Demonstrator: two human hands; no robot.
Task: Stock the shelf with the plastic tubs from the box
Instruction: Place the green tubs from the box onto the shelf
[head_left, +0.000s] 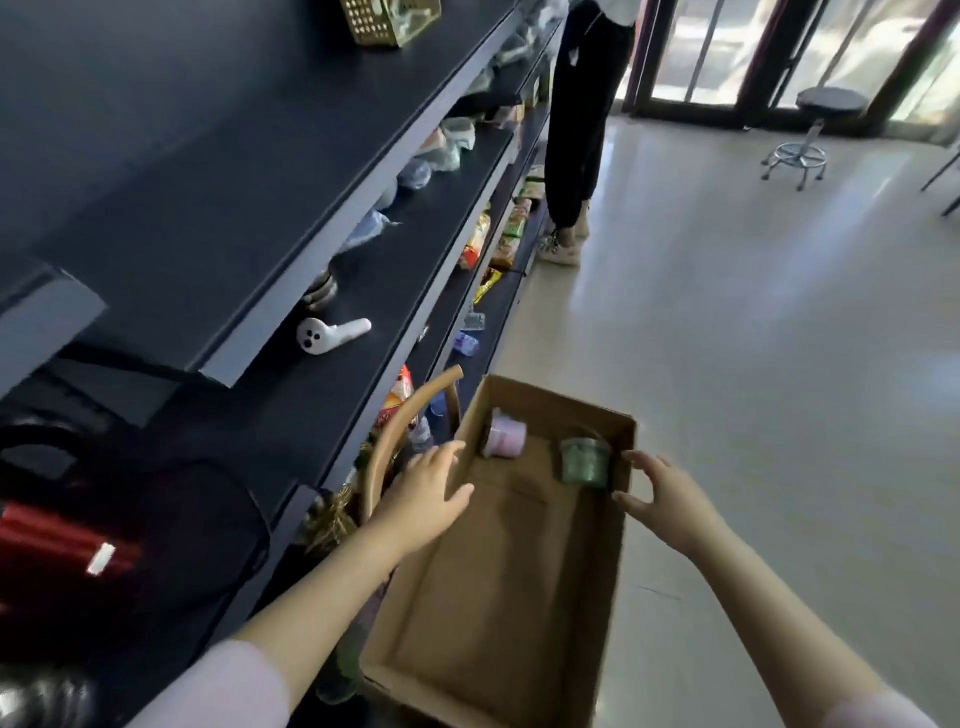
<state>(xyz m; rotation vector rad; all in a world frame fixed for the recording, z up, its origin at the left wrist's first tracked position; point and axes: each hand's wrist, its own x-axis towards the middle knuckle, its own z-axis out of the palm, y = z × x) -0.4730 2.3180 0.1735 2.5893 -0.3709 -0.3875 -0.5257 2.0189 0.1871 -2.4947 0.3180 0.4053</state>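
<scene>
Pink tub (506, 439), green tub (584, 463); both unreadable

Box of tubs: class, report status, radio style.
Open left hand over box rim; open right hand at its right wall. Inside: green tub, pink tub. Nothing blocking.

Box (498, 597) open-topped; basket handle (400, 436) crowds its left.
</scene>
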